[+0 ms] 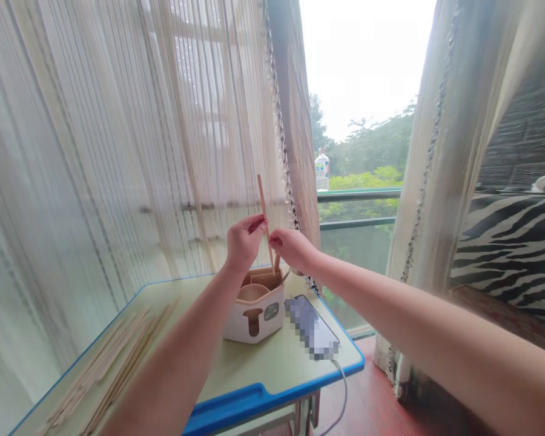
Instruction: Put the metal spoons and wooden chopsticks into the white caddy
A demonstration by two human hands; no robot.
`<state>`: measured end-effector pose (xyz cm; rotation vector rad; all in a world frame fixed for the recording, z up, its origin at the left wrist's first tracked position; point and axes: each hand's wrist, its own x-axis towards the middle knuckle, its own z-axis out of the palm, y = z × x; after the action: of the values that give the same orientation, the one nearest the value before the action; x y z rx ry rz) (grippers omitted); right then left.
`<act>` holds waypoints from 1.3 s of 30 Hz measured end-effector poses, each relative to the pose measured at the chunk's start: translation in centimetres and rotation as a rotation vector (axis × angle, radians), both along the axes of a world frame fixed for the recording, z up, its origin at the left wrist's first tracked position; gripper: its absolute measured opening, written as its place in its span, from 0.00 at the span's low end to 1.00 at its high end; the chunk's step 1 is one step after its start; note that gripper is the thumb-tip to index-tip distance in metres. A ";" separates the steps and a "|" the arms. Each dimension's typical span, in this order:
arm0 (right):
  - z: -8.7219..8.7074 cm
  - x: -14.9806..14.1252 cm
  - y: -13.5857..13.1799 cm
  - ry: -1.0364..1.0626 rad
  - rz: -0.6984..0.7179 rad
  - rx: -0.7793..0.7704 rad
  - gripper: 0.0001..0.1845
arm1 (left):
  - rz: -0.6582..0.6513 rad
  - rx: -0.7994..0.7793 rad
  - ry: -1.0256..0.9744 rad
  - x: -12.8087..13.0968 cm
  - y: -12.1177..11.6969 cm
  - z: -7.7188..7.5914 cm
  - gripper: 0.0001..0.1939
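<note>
Left hand (245, 242): closed in a pinch, gripping a slim wooden stick (261, 197) between thumb and fingertips; above the desk organiser (267, 327), with bare forearm (181, 345) slanting up from the lower left.
Right hand (295, 249): fingertips closed on the same wooden stick, lower down; just beside and slightly below the left hand.
Wooden stick: nearly upright, top leaning a little left; upper end free above both hands; lower end at the mouth of the desk organiser, cannot tell whether inside or just above.
Desk organiser: white outside, brown inside, divided into compartments; T-shaped cut-out (253, 321) and grey label (271, 311) on the front wall.
Loose sticks (100, 363): spread lengthwise over the left part of the desk (249, 369), some paler, some browner; partly hidden behind the left forearm.
Smartphone (317, 327): flat on the desk, just right of the desk organiser; partly pixelated; joined at the near end to a cable (345, 387) hanging past the blue edge.
Balcony side: striped sheer curtain (200, 133) behind the desk; plastic bottle (322, 172) by the railing (358, 195); greenery (367, 175) beyond.
</note>
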<state>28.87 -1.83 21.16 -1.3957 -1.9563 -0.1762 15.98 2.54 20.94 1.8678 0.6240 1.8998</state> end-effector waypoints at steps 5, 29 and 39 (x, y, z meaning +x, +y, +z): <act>0.6 0.5 0.8 -0.032 -0.030 -0.035 0.07 | 0.025 0.028 0.069 -0.5 0.7 -0.2 0.12; 3.7 0.2 1.7 -0.227 -0.224 -0.174 0.10 | -0.127 -0.126 0.243 -2.0 4.8 -3.2 0.13; 6.4 1.5 2.3 0.062 -0.121 0.195 0.19 | -0.075 -0.175 0.515 -0.1 5.2 -4.8 0.08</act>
<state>30.40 0.46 27.51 -1.3748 -1.7545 -0.3655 15.86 7.76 16.09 2.2329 0.8306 1.2663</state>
